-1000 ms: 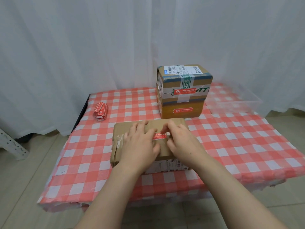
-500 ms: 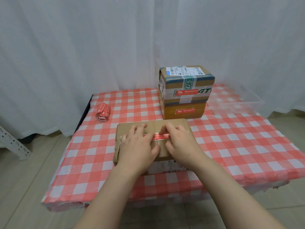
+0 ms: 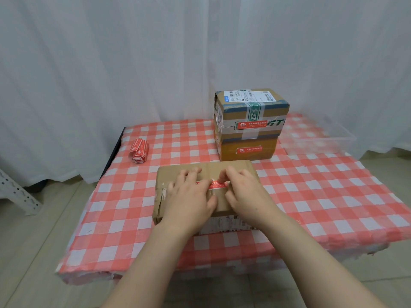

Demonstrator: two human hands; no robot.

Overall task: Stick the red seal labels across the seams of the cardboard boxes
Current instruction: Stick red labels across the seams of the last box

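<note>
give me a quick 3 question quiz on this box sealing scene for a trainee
1. True or false: the label roll lies left of the stacked boxes.
2. How many red labels show on the stacked boxes? A one, B two, C four.
3. Fill in: the left hand and right hand touch a label on the ____.
Key: 1 true; 2 B; 3 flat box.

You're at a makeshift home packing spot: white curtain [image 3: 100, 74] behind, pale floor [image 3: 33, 241], low table [image 3: 115, 150] under a red checked cloth [image 3: 311, 196], taped boxes [image 3: 249, 130] on top.
</note>
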